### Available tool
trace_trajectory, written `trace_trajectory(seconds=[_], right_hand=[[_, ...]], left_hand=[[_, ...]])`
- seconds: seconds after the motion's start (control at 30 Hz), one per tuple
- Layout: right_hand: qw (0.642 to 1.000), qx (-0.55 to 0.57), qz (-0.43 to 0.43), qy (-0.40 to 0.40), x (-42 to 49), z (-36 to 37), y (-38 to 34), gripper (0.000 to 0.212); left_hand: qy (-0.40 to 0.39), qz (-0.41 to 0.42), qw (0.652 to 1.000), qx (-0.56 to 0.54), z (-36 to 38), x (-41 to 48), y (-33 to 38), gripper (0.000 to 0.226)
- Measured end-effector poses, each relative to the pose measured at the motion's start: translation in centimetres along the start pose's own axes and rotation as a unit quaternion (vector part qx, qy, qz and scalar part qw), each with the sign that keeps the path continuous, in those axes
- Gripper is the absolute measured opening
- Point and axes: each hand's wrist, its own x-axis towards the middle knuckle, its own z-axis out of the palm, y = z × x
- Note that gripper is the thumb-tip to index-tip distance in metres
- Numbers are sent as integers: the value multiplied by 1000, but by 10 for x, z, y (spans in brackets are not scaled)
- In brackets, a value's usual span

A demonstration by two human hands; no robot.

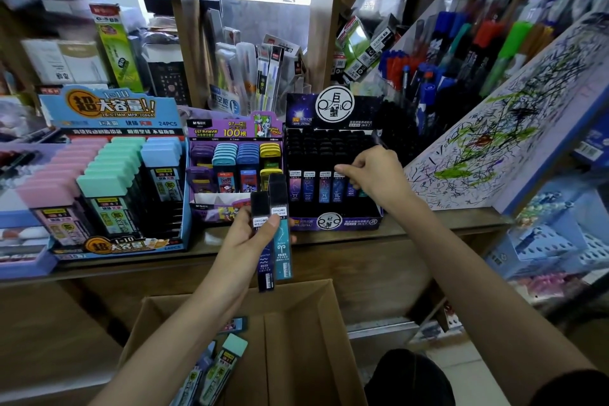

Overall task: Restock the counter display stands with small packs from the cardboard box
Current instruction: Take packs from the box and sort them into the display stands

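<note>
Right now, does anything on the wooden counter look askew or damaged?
In the purple cardboard display stand, the left column's purple packs sit tilted, unlike the neat blue rows beside them. The sloped white board on the right is covered in pen scribbles, likely a test pad, not damage.

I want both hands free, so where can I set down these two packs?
A narrow bare strip of counter runs before the black stand and right of it, below the scribbled board. The cardboard box is bare in its right half; loose packs lie at its left. Leftward, the blue stand and purple stand crowd the counter.
</note>
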Motion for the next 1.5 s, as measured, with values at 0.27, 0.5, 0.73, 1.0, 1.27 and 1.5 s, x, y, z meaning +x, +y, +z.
trace_trajectory(seconds=[0.27,0.5,0.73,1.0,1.27,1.5], right_hand=[[988,139,-46,51,-45,-3,-20,27],[940,314,-14,-129,-74,12,-46,9],[937,341,-8,-76,-73,-11,-35,3],[926,373,-8,63,-40,-67,1,5],[971,221,-47,74,-15,-25,28,14],[973,221,-56,44,-8,-20,40,28]], left_hand=[[-15,14,1000,10,4,0,1,49],[-34,17,998,57,14,0,0,45],[-62,16,994,94,18,-3,-1,34],[-41,14,991,123,11,0,-3,19],[-19,31,993,108,10,0,-2,29],[-23,24,994,107,8,0,-2,38]])
